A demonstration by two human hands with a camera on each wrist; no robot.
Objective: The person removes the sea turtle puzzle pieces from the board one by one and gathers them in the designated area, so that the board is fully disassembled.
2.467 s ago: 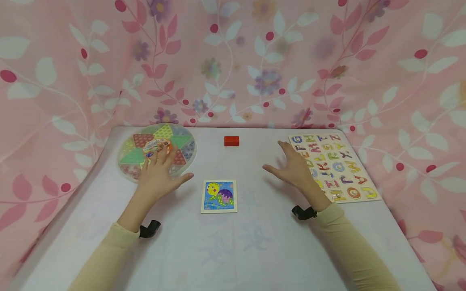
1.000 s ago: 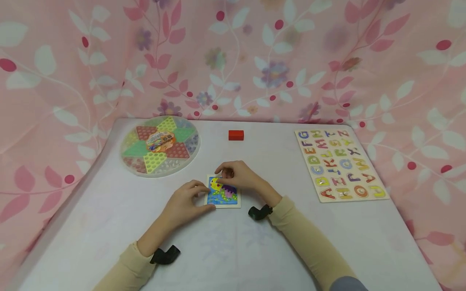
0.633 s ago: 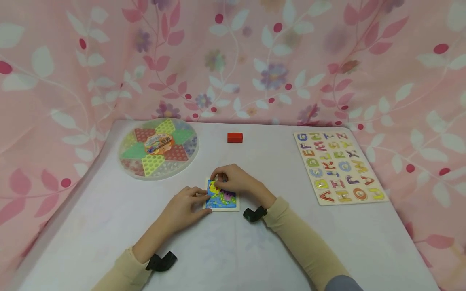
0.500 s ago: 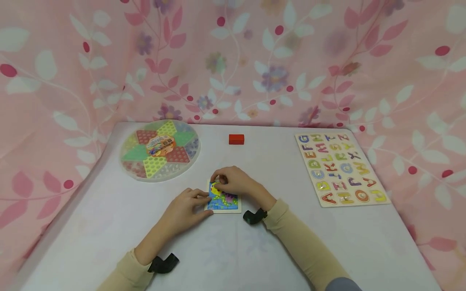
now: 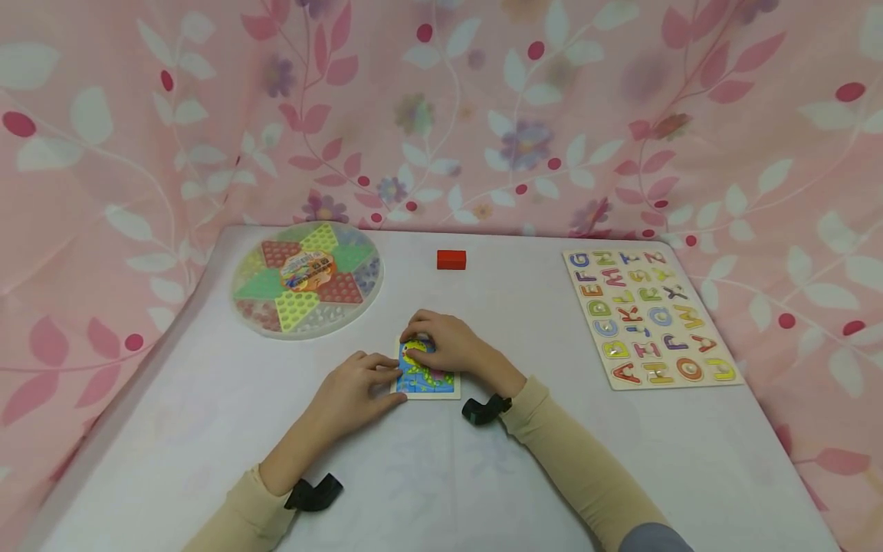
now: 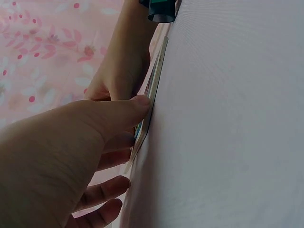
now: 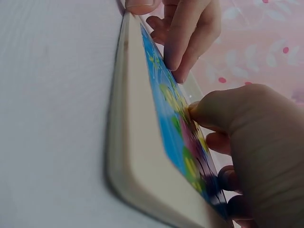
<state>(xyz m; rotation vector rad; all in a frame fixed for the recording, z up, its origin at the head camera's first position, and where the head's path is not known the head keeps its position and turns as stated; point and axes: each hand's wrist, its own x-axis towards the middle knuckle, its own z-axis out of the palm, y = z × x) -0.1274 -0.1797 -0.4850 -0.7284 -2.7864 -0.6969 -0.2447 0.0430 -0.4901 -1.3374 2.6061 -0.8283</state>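
Observation:
A small square jigsaw puzzle (image 5: 428, 387) with a cartoon turtle on blue, in a pale wooden frame, lies on the white table before me. My left hand (image 5: 348, 395) holds it at the left, the thumb at the near left corner and fingertips over the left edge. From the far side my right hand (image 5: 448, 345) reaches over the upper part of the picture, fingers bent at the far edge. In the right wrist view its thumb (image 7: 202, 111) touches the picture on the puzzle (image 7: 166, 128). The puzzle's top right part is hidden under this hand.
A round Chinese checkers board (image 5: 297, 307) under a clear cover lies at the back left. A red block (image 5: 451, 260) sits at the back middle. An alphabet puzzle board (image 5: 651, 318) is at the right. Pink floral cloth (image 5: 483, 115) hangs behind the table.
Both hands came in from above the round board and beside the alphabet board to the turtle puzzle. Since then, the right hand's fingers have shifted slightly over its upper part.

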